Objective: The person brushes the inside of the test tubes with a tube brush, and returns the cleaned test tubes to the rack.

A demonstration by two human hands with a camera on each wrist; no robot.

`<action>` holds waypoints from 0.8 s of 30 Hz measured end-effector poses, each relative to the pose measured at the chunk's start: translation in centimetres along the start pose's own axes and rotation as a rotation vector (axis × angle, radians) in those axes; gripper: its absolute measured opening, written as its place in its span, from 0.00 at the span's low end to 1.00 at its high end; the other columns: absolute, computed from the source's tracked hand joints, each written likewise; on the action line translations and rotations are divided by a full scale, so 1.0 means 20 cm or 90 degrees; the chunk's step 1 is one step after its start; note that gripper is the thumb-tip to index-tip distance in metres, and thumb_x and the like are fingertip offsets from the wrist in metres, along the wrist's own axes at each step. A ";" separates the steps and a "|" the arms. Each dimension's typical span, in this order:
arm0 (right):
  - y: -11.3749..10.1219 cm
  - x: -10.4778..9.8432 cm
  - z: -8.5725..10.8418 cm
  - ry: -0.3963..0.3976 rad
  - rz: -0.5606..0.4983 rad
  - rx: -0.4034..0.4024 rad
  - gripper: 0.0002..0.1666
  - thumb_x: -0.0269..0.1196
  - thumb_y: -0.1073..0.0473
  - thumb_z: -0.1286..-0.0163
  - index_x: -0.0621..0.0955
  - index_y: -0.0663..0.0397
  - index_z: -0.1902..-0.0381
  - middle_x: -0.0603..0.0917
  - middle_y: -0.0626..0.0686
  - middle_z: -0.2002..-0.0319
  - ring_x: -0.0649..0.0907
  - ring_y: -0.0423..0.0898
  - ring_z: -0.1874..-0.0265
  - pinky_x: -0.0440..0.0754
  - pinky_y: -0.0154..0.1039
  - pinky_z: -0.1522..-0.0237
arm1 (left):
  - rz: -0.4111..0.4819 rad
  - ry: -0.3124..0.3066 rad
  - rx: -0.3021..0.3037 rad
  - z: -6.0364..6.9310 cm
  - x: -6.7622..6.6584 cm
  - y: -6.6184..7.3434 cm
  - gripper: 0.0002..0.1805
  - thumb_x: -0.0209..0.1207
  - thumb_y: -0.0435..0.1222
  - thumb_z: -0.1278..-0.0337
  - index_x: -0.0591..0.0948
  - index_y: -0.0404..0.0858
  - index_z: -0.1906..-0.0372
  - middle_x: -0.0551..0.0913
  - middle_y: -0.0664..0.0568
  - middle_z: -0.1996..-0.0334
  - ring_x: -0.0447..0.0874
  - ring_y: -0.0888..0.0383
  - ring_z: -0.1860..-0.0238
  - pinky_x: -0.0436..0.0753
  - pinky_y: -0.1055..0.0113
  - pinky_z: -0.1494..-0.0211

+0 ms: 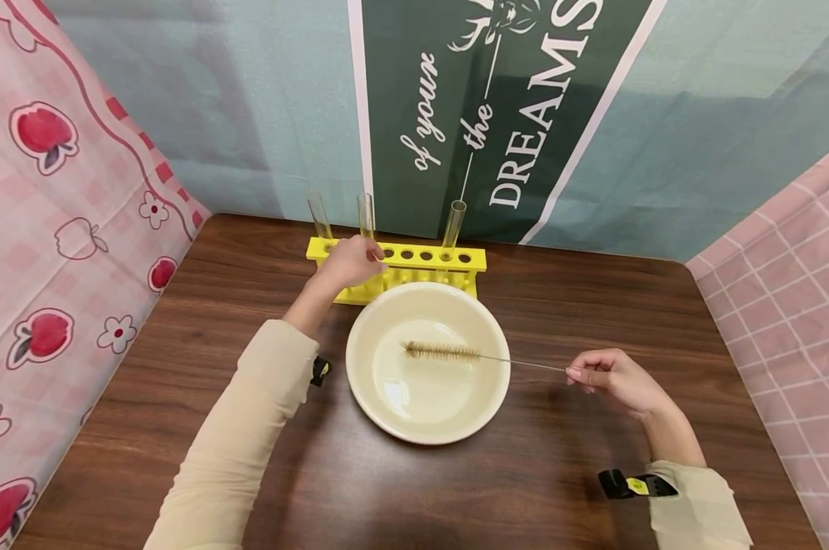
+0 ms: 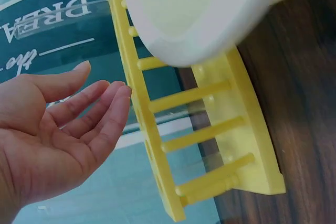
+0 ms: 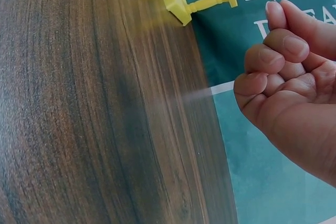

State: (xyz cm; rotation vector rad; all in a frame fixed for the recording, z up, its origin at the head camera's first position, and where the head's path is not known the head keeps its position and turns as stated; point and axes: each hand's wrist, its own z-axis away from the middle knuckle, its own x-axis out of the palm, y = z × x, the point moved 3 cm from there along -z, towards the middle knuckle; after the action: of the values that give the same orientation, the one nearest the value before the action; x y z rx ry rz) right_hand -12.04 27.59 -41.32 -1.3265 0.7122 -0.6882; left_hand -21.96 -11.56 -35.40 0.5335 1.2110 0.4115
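Brush pinched by wire end in my right hand, held over basin (likely to catch drips); my left hand relaxed, empty, beside rack.

**DREAMS on the green panel before me**

In front of me I read "of your" and "the" in white script, then "DREAMS" in white capitals, all running slantwise. My left wrist view turns "the" and "DREA" upside down; my right wrist view shows "the" upright, the capitals only in part. The yellow label on my right wrist strap is too small to read.
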 end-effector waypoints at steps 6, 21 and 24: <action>0.00 0.00 0.00 -0.011 -0.025 -0.008 0.07 0.50 0.76 0.35 0.75 0.76 0.70 0.68 0.58 0.81 0.63 0.54 0.81 0.64 0.43 0.79 | 0.014 -0.011 0.012 -0.03 0.03 0.08 0.16 0.56 0.37 0.42 0.77 0.35 0.50 0.78 0.44 0.54 0.73 0.49 0.51 0.72 0.58 0.50; -0.02 0.02 -0.02 -0.024 -0.075 -0.047 0.14 0.46 0.78 0.35 0.79 0.66 0.68 0.72 0.54 0.79 0.63 0.54 0.80 0.67 0.40 0.77 | 0.053 -0.012 0.032 -0.17 0.13 0.21 0.17 0.57 0.37 0.42 0.76 0.35 0.48 0.78 0.46 0.58 0.72 0.51 0.54 0.73 0.60 0.51; -0.02 0.02 -0.03 -0.024 -0.083 -0.048 0.15 0.46 0.78 0.35 0.79 0.65 0.68 0.72 0.54 0.79 0.63 0.53 0.80 0.67 0.39 0.77 | 0.062 -0.008 0.031 -0.18 0.14 0.23 0.16 0.57 0.36 0.42 0.77 0.35 0.49 0.77 0.47 0.58 0.70 0.51 0.52 0.72 0.61 0.51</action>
State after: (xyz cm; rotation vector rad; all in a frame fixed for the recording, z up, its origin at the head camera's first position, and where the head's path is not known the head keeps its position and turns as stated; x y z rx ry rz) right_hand -12.24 26.95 -40.90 -1.4615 0.6306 -0.7438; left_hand -24.60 -5.68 -35.80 0.6379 1.1888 0.4612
